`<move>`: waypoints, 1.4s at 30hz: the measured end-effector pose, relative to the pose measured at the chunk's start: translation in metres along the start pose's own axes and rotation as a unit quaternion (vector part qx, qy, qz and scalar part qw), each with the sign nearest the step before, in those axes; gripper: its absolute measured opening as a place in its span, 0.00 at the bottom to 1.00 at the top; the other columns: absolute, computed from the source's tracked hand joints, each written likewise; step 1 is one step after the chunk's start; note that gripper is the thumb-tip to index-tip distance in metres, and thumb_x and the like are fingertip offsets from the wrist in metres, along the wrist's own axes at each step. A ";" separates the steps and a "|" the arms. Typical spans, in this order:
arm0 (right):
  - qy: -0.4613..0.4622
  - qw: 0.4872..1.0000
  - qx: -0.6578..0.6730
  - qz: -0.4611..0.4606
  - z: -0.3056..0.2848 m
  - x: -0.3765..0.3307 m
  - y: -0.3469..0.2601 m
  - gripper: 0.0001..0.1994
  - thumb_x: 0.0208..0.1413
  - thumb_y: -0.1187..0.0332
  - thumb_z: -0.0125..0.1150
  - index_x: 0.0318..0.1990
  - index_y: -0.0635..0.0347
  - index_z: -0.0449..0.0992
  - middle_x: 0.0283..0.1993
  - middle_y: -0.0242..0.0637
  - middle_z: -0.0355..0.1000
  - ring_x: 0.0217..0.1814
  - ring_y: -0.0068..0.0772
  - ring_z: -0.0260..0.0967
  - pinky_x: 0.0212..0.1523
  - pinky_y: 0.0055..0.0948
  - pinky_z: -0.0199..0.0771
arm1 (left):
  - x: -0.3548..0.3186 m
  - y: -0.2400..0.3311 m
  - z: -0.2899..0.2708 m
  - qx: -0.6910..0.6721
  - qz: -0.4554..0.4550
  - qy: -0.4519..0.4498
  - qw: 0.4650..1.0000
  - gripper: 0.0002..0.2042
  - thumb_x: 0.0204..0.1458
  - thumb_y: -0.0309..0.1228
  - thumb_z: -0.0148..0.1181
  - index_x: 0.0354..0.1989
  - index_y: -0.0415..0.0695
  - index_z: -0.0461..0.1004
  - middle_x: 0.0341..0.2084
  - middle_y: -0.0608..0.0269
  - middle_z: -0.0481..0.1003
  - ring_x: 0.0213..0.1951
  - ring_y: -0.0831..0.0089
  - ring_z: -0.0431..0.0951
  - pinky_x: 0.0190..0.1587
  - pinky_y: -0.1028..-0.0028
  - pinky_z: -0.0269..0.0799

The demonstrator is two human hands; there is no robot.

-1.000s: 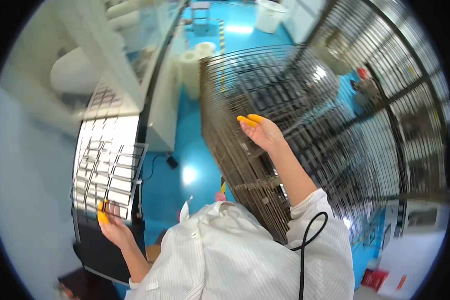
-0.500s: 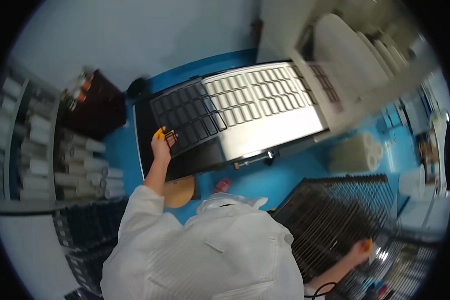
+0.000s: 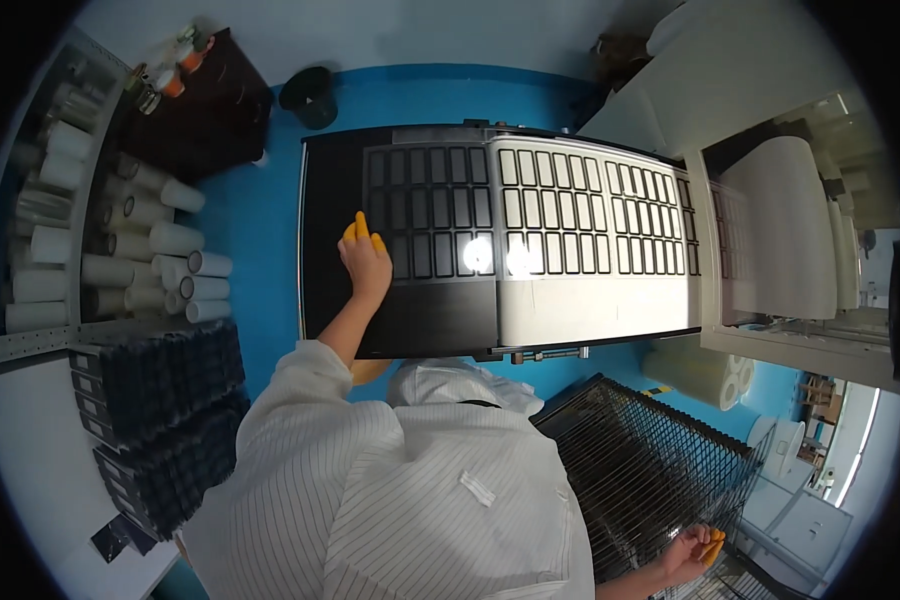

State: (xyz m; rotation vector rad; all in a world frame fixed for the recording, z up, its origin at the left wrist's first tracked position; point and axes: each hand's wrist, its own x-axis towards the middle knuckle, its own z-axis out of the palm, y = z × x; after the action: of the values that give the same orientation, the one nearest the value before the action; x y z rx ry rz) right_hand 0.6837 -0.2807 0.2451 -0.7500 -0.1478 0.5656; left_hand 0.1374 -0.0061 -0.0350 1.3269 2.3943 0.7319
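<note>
1. Machine bed (image 3: 410,320), black, with a sheet of rectangular die-cut labels (image 3: 530,220) lying across it at 12 o'clock.
2. Wire rack (image 3: 640,470) at 4 o'clock.
3. Left hand (image 3: 367,262) flat on the sheet's dark left end, orange-capped fingers (image 3: 361,226) pressed together (nothing pinched).
4. Right hand (image 3: 692,553) at 5 o'clock, fingers curled around the rack's edge.

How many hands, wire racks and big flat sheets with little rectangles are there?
Hands: 2 (left hand, right hand)
Wire rack: 1
Flat gridded sheet: 1
Total: 4
</note>
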 end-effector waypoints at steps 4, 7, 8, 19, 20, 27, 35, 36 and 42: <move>-0.017 1.000 -0.019 0.014 0.016 -0.015 0.016 0.09 0.54 0.73 0.46 0.40 0.71 0.63 0.33 0.41 0.59 0.31 0.31 0.54 0.30 0.27 0.58 | -0.010 0.004 -0.027 0.119 0.122 -0.105 0.980 0.35 0.47 0.36 0.59 0.59 0.31 0.48 0.57 0.42 0.50 0.61 0.52 0.46 0.61 0.57 0.43; -0.041 0.999 -0.017 0.023 0.033 -0.035 0.034 0.09 0.54 0.73 0.47 0.40 0.71 0.63 0.33 0.41 0.59 0.30 0.30 0.53 0.30 0.27 0.57 | -0.014 0.005 -0.045 0.166 0.185 -0.163 0.955 0.44 0.43 0.49 0.60 0.60 0.32 0.46 0.60 0.41 0.44 0.64 0.54 0.37 0.64 0.60 0.35; -0.040 0.999 -0.021 0.018 0.041 -0.043 0.041 0.09 0.54 0.73 0.47 0.40 0.71 0.63 0.33 0.41 0.59 0.30 0.30 0.53 0.30 0.27 0.57 | -0.010 -0.007 -0.041 0.194 0.190 -0.198 0.942 0.49 0.39 0.56 0.60 0.61 0.34 0.43 0.62 0.42 0.40 0.65 0.55 0.32 0.64 0.60 0.29; -0.158 0.978 -0.053 0.122 0.076 -0.106 0.118 0.10 0.55 0.72 0.49 0.41 0.69 0.65 0.32 0.39 0.61 0.29 0.27 0.52 0.30 0.24 0.55 | -0.002 -0.001 -0.040 0.180 0.251 -0.194 0.931 0.47 0.38 0.52 0.63 0.59 0.30 0.47 0.60 0.40 0.44 0.64 0.54 0.37 0.64 0.58 0.30; -0.137 0.980 -0.063 0.129 0.081 -0.113 0.123 0.11 0.54 0.72 0.49 0.43 0.69 0.65 0.32 0.39 0.61 0.30 0.27 0.53 0.31 0.23 0.56 | -0.003 -0.002 -0.040 0.176 0.252 -0.184 0.934 0.47 0.38 0.52 0.63 0.58 0.29 0.48 0.59 0.39 0.45 0.64 0.53 0.38 0.64 0.58 0.31; -0.149 0.969 -0.128 0.147 0.086 -0.156 0.161 0.13 0.54 0.71 0.48 0.46 0.63 0.66 0.41 0.38 0.67 0.32 0.27 0.59 0.31 0.23 0.59 | 0.006 -0.022 -0.029 0.122 0.355 -0.131 0.918 0.34 0.45 0.39 0.57 0.56 0.30 0.53 0.56 0.41 0.53 0.62 0.51 0.46 0.62 0.54 0.36; -0.150 0.932 -0.187 0.271 0.106 -0.189 0.207 0.11 0.51 0.71 0.56 0.41 0.63 0.66 0.37 0.43 0.70 0.33 0.32 0.70 0.32 0.23 0.71 | 0.002 -0.032 -0.023 0.103 0.393 -0.077 0.911 0.27 0.51 0.35 0.51 0.56 0.33 0.54 0.56 0.45 0.56 0.59 0.53 0.52 0.60 0.53 0.42; -0.154 0.925 -0.185 0.295 0.107 -0.190 0.209 0.10 0.51 0.72 0.55 0.40 0.64 0.67 0.37 0.44 0.70 0.33 0.32 0.70 0.33 0.23 0.71 | 0.005 -0.044 -0.015 0.114 0.411 -0.052 0.903 0.26 0.51 0.34 0.51 0.56 0.34 0.54 0.55 0.45 0.57 0.57 0.51 0.55 0.59 0.56 0.46; -0.232 0.886 -0.200 0.347 0.107 -0.192 0.219 0.06 0.52 0.69 0.55 0.35 0.62 0.70 0.30 0.37 0.72 0.29 0.21 0.67 0.30 0.20 0.67 | 0.002 -0.038 0.007 0.001 0.403 -0.004 0.915 0.26 0.50 0.37 0.55 0.52 0.31 0.59 0.47 0.39 0.63 0.50 0.44 0.62 0.53 0.61 0.56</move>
State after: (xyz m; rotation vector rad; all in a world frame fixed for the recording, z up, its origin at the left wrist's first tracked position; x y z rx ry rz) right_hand 0.3930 -0.1899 0.1877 -1.0634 -0.4589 1.4327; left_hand 0.1129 -0.0190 -0.0626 2.3323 1.7693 0.8969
